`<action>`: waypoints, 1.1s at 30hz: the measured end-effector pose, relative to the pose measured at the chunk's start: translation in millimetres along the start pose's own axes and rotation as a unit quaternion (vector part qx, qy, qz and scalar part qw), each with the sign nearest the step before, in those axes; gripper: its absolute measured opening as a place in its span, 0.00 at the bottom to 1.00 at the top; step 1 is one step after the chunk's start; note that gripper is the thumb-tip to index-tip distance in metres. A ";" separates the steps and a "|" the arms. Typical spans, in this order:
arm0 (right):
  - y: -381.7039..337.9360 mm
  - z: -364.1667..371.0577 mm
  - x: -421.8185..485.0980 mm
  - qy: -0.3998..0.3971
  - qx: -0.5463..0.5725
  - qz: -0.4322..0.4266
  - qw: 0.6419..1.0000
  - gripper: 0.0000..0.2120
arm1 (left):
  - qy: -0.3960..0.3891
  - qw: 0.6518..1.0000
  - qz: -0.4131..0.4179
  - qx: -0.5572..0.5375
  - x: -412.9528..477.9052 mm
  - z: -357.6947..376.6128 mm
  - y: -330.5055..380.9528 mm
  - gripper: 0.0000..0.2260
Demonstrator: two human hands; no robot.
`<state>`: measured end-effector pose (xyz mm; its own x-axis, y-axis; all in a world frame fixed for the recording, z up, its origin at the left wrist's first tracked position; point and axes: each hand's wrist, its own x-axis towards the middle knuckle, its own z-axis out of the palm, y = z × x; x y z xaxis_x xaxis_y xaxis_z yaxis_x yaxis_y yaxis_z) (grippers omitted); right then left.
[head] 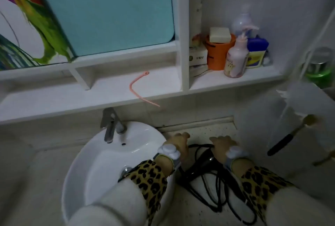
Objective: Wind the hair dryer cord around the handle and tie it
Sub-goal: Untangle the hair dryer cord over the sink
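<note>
The big white sink sits on the left, and the speckled counter on the right holds your work. The black hair dryer lies on that counter between your two arms, just beside the sink rim. Its black cord spills in loose loops near you, not yet wound.

Your left hand rests by the far end of the dryer, and your right hand sits on the cord there. The view is blurry, so I cannot tell if either hand is really gripping or just touching.

Hold the handle tight with one hand. Pull the cord straight with the other first, so no loops get knotted. Then wrap it round and round, snug and side by side.

The pink tie waits on the far shelf. Save a short tail of cord, and grab the tie last.
</note>
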<state>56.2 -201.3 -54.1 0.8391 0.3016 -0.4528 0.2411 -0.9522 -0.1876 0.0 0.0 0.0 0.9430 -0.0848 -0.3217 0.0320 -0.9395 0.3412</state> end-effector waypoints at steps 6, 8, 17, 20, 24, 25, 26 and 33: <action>0.8 21.6 14.5 -0.054 0.088 0.030 0.994 0.11 | -0.077 0.996 -0.008 -0.041 21.5 14.3 -16.4 0.25; -9.3 22.4 16.3 -0.014 0.108 0.028 0.994 0.12 | -0.088 0.996 0.001 -0.034 27.1 17.8 -20.9 0.25; -53.9 -38.7 -20.6 0.088 0.129 -0.129 0.979 0.14 | -0.155 0.975 0.057 -0.148 40.8 11.3 -1.2 0.20; -52.0 -49.1 -28.6 0.145 0.129 -0.099 0.976 0.11 | -0.082 0.955 0.022 -0.285 45.3 6.3 -1.9 0.13; -36.9 -43.7 -30.8 0.113 0.298 0.015 0.948 0.24 | -0.026 0.903 -0.021 -0.428 37.4 -12.2 -2.6 0.09; -32.5 -40.3 -27.0 0.076 0.299 0.044 0.950 0.28 | -0.020 0.902 -0.030 -0.430 38.5 -18.0 -2.8 0.09; -31.4 -35.2 -25.6 0.033 0.290 0.061 0.954 0.32 | -0.011 0.904 -0.034 -0.426 37.3 -23.2 -2.5 0.08; -56.7 -10.2 -35.6 -0.057 0.420 0.041 0.905 0.14 | 0.049 0.898 -0.050 -0.434 19.6 -45.3 5.9 0.12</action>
<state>17.7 -158.5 -18.5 0.7703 0.2800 -0.5729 -0.3152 -0.6138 -0.7238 33.7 7.9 35.7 0.9447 0.0554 -0.3232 0.3233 -0.3235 0.8893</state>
